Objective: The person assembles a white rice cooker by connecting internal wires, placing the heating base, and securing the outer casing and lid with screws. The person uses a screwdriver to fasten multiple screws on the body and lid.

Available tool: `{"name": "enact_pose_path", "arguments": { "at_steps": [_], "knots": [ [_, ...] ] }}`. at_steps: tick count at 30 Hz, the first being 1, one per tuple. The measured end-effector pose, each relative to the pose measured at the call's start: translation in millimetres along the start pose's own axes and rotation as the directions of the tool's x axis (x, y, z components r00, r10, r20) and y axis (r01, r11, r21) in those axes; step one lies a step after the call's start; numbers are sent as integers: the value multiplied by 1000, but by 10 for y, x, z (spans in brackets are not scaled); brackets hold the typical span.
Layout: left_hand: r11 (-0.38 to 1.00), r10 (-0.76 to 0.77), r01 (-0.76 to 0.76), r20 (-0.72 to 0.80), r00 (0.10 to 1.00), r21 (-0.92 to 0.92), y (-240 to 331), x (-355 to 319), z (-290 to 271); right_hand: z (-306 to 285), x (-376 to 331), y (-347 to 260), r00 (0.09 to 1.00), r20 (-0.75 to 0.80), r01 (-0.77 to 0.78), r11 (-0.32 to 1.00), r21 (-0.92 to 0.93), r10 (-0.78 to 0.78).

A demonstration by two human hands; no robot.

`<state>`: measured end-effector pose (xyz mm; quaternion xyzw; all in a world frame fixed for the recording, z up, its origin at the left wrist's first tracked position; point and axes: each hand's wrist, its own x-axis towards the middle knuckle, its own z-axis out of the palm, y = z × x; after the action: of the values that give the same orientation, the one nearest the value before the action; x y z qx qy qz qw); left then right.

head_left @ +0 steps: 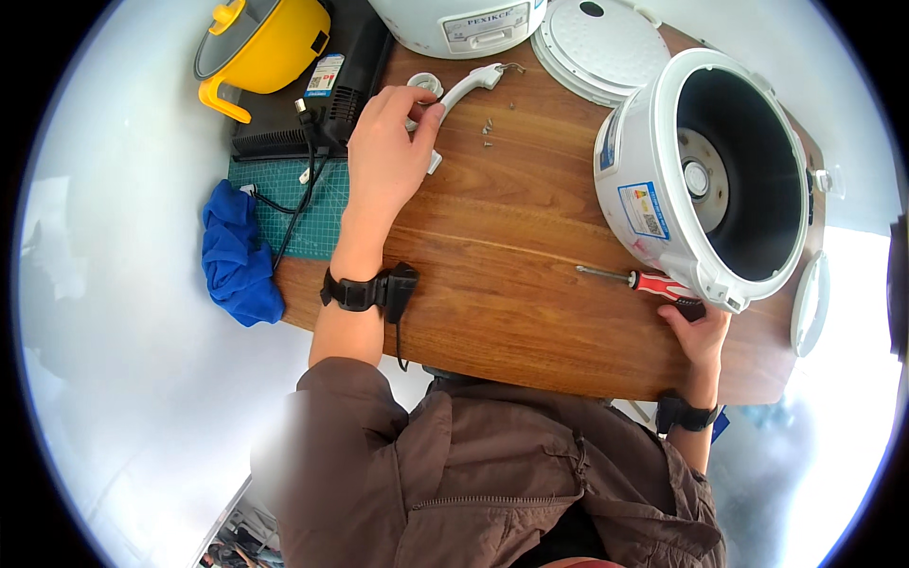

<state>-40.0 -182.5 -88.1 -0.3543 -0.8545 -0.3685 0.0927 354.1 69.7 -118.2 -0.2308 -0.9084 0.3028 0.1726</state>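
Observation:
My left hand [386, 150] reaches across the wooden table [511, 284] and grips a white plastic handle [471, 85] near the far edge. A few small screws [488, 128] lie just right of it. My right hand [699, 333] rests at the table's near right edge, fingers on the red and black grip of a screwdriver [644, 281] whose metal shaft points left. A white rice cooker body [705, 180] lies tilted on its side beside that hand, its dark empty inside facing me.
A white inner lid [599, 45] and a second white cooker [459, 24] sit at the back. A yellow pot [260, 43] stands on a black appliance [322, 104] at back left, by a green cutting mat [317, 213], black cable and blue cloth [237, 256]. A white ring [810, 303] lies right.

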Motion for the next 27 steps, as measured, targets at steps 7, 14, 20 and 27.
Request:
{"name": "enact_pose_path", "arguments": {
  "at_steps": [7, 14, 20, 27],
  "knots": [
    [993, -33, 34, -6, 999, 114, 9, -28, 61, 5, -58, 186, 987, -154, 69, 993, 94, -54],
    [954, 6, -12, 19, 1000, 300, 1, -90, 111, 35, -102, 353, 953, -212, -144, 940, 309, 215],
    [873, -32, 1, 54, 998, 487, 102, -83, 110, 44, -86, 297, 946, -216, -171, 939, 299, 241],
    [824, -85, 5, 115, 990, 567, 169, -114, 88, -30, 48, -22, 937, -197, -178, 882, 436, 287]
  ]
}}
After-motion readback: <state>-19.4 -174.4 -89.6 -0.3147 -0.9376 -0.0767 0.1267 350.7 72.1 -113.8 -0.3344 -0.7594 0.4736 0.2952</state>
